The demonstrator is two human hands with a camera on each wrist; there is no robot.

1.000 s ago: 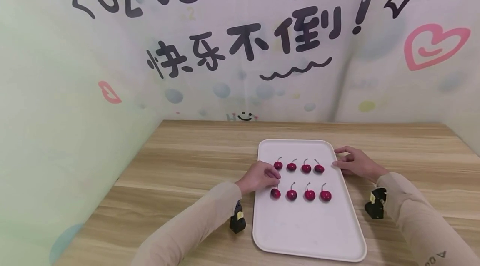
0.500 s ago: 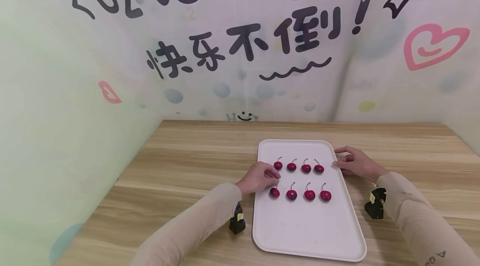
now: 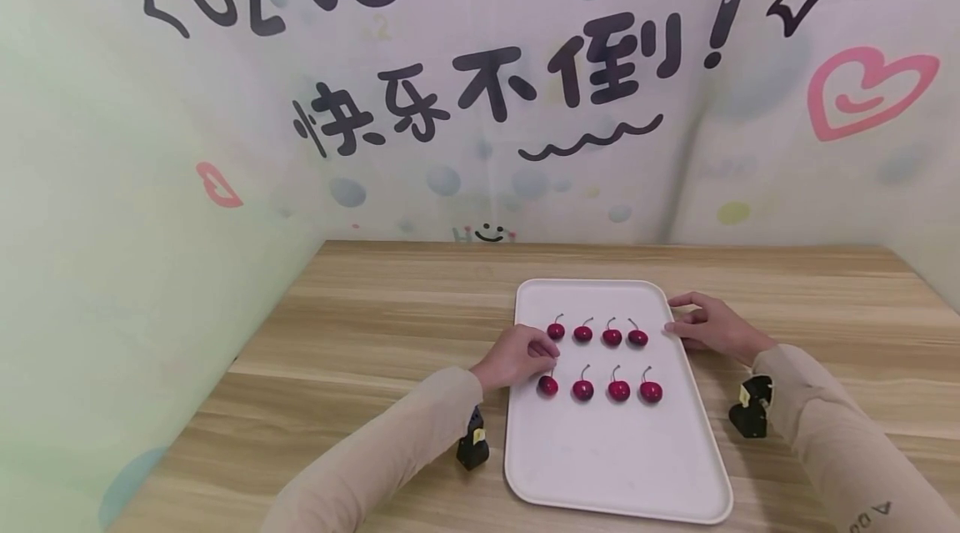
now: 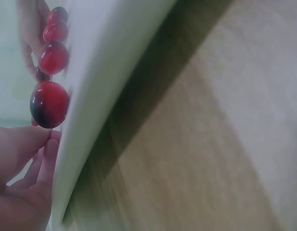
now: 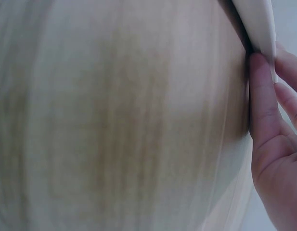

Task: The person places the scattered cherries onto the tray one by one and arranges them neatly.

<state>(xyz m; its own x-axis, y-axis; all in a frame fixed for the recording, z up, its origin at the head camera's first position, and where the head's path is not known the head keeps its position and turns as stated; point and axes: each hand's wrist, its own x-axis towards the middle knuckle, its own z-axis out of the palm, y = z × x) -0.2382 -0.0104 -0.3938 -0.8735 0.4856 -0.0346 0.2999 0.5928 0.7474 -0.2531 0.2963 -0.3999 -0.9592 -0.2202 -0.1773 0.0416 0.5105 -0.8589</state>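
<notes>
A white rectangular tray lies on the wooden table, bearing two rows of red cherries with thin stems. My left hand reaches over the tray's left rim. Its thumb and fingertips pinch the stem of the leftmost cherry in the near row. Seen from the left wrist, that cherry sits right beyond the pinching fingertips. At the far part of the right rim, my right hand grips the tray. In the right wrist view the thumb is below the rim and the fingers are on its other side.
The far row of cherries lies just beyond the left fingers. The other near-row cherries continue to the right. Black wrist cameras hang under both sleeves. Behind the table stands a printed wall cloth.
The leftmost near-row cherry has shifted slightly to the left with the left fingers at its stem. The right hand and the tray have stayed in place.
</notes>
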